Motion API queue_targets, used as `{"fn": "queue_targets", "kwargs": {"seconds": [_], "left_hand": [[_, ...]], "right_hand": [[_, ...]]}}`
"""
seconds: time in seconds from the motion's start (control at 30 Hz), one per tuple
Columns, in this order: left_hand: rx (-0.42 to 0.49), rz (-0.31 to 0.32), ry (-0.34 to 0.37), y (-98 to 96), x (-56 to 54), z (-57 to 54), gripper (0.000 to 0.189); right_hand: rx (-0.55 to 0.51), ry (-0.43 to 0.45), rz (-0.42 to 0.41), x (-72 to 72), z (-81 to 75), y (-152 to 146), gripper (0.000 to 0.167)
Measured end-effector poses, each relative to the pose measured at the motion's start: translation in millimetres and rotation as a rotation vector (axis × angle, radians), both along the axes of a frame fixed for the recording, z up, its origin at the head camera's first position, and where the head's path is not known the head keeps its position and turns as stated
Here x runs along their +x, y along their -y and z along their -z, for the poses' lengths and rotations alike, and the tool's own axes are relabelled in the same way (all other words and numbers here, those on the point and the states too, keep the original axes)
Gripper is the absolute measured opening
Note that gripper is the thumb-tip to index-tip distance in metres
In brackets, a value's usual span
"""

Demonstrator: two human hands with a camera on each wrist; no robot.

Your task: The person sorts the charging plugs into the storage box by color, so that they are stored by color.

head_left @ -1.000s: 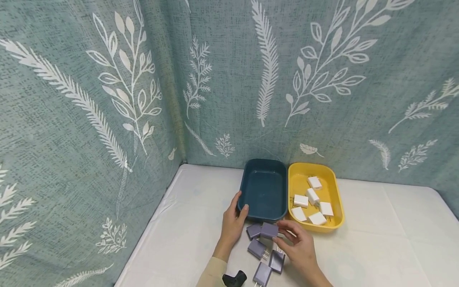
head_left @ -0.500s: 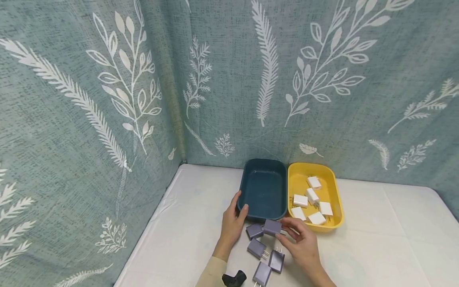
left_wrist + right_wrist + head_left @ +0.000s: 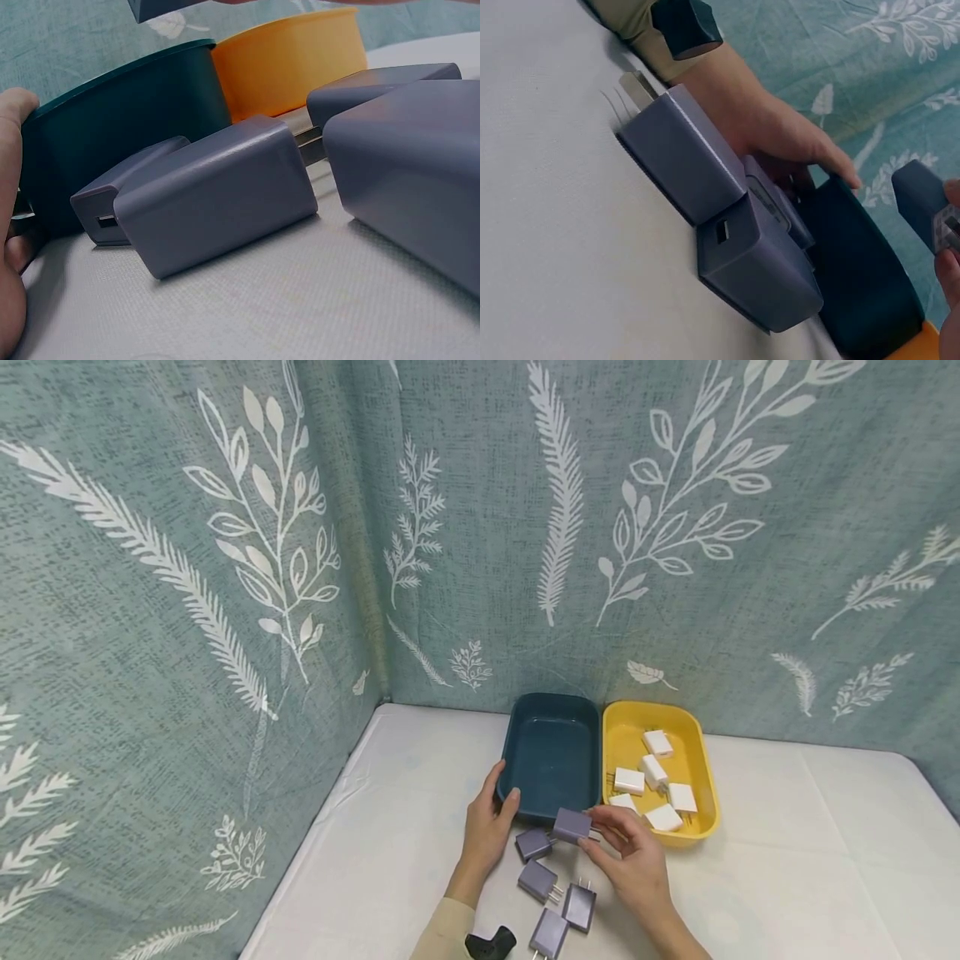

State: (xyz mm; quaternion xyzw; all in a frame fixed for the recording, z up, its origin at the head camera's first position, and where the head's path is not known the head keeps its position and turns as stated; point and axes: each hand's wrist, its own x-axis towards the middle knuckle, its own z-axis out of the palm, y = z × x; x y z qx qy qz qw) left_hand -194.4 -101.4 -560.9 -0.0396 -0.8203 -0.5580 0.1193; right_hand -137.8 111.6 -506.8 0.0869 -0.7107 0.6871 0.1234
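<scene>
My right hand (image 3: pixel 633 860) pinches a purple-grey USB wall charger (image 3: pixel 572 826) by its prong end, between thumb and fingers, just in front of the dark blue bin (image 3: pixel 551 768). That charger (image 3: pixel 919 199) is raised off the table in the right wrist view. My left hand (image 3: pixel 486 831) holds the bin's near left corner, the thumb at the near rim and the fingers along the left side; some fingers are hidden. Several more purple-grey chargers (image 3: pixel 538 878) lie on the table between the hands, prongs pointing various ways. One charger (image 3: pixel 217 195) shows large in the left wrist view.
A yellow bin (image 3: pixel 708 777) stands against the blue bin's right side and contains several white chargers (image 3: pixel 628 781). Both are on a white-covered table (image 3: pixel 802 852). A green leaf-patterned curtain (image 3: pixel 480 527) hangs behind and to the left. A black wrist mount (image 3: pixel 491 942) sits by the left sleeve.
My right hand has lifted the pinched charger slightly up and to the right, away from the others and towards the bins' near edges. My left hand stays on the blue bin.
</scene>
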Motion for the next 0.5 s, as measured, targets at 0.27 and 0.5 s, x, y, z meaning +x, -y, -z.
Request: {"fn": "queue_targets", "kwargs": {"seconds": [0.27, 0.5], "left_hand": [[0.002, -0.007, 0.011, 0.7, 0.7, -0.3, 0.055], [0.005, -0.002, 0.012, 0.0, 0.3, -0.6, 0.055]], "right_hand": [[-0.008, -0.036, 0.013, -4.8, -3.3, -2.6, 0.042], [-0.002, -0.027, 0.026, -9.7, -6.2, -4.0, 0.042]]}}
